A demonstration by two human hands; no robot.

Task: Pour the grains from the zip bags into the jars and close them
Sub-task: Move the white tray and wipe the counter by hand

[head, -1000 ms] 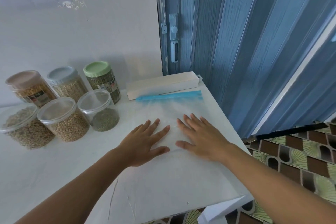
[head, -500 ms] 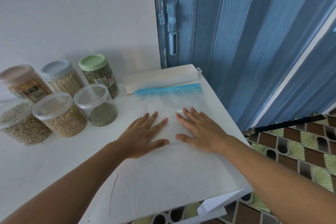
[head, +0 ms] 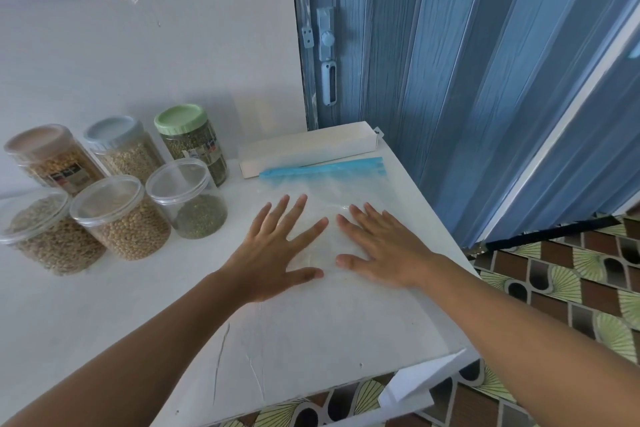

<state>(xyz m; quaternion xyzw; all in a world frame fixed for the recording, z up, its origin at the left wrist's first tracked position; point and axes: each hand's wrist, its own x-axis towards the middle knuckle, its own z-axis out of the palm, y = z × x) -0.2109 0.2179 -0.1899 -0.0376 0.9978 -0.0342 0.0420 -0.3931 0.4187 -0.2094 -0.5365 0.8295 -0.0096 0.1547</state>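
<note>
Near the front edge the white table top [head: 311, 340] is bare, showing only a few hairline cracks. Further in, toward the right edge, the left hand [head: 277, 253] and the right hand [head: 384, 250] lie flat side by side with fingers straight and spread, gripping nothing, both pressing on the one clear, empty plastic zip bag [head: 329, 191]. The bag lies flattened on the surface, its blue zip strip [head: 322, 168] turned toward the back edge. Thin, limp and probably slippery, it should weigh next to nothing and slide or crumple easily; the stiffer blue strip or a corner looks the best place to pinch it. Just behind the strip, at the back right corner, lies one long white cardboard box [head: 308, 149]. Toward the left edge stand six jars in two rows, all lidded and holding grains: in front three squat clear jars with clear lids [head: 107, 198], behind them three taller ones with a pinkish lid [head: 38, 140], a grey-blue lid [head: 110, 128] and a green lid [head: 180, 118]. Judging by this, the pouring seems finished.
</note>
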